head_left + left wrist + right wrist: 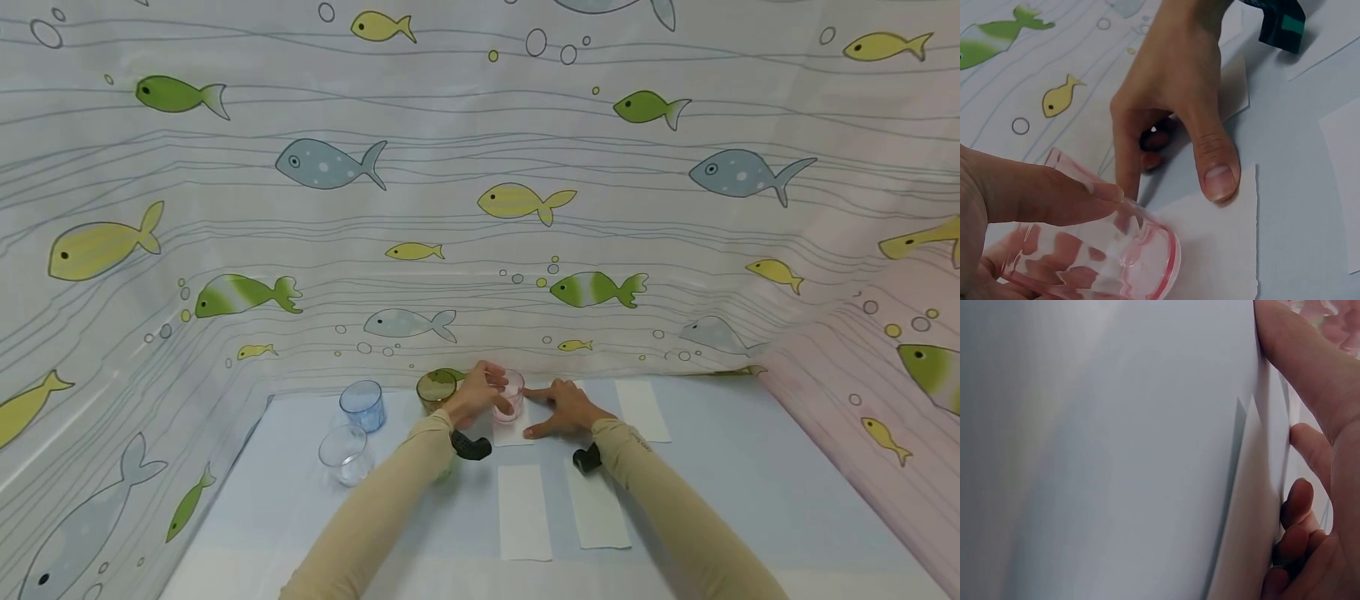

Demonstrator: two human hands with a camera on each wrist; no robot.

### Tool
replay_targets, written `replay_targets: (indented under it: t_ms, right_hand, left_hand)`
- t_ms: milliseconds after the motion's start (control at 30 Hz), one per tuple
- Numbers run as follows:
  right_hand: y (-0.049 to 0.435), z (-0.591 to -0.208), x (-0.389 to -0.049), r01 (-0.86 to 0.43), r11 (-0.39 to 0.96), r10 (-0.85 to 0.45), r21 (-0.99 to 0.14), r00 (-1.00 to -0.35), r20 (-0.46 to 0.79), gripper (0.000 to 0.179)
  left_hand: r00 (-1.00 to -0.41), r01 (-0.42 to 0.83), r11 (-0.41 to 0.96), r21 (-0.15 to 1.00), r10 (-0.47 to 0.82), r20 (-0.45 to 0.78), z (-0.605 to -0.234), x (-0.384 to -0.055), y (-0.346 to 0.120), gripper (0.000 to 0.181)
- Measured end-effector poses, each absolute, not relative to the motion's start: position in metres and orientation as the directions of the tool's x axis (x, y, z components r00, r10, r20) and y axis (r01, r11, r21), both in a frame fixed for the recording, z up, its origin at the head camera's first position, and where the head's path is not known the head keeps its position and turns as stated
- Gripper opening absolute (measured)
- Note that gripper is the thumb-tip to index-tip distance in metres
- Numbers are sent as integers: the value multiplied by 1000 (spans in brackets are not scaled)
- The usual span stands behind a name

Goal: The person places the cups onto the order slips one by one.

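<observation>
My left hand grips a transparent pink glass near the back of the table. In the left wrist view the pink glass is tilted, my thumb along its upper side and the other fingers beneath. Its base is close over a white paper strip. My right hand rests just right of that strip, thumb and index finger spread apart and holding nothing. The right index fingertip is right by the glass. In the right wrist view the right hand's fingers lie loosely bent beside the pale tabletop.
Left of my hands stand an amber glass, a blue glass and a clear glass. A greenish glass is mostly hidden by my left forearm. More paper strips lie nearer. A fish-patterned curtain borders the table.
</observation>
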State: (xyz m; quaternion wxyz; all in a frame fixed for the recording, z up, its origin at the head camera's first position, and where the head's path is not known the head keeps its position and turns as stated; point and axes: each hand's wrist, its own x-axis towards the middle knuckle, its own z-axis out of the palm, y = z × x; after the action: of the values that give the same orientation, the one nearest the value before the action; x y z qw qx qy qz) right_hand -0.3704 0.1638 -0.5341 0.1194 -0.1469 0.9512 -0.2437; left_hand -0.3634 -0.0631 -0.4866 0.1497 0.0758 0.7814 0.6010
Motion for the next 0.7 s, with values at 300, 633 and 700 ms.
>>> replay_targets:
  t_ms: [300,633,700]
  right_hand:
    - [165,-537,-373,-244,836,-352,-491,-926,-140,90]
    - [166,-534,-372,-240,842,-347,-483,-927,-145,92]
    - [166,-535,-372,-240,841,-348,-484,-926,-144,92]
  left_hand:
    - [-943,-30,354,935,300,-144,-485,-361,-58,77]
    - [-939,-25,412,911,303,-163,-481,-358,-59,76]
    - [-938,-21,416,909,307,-162,-481,-357,-59,77]
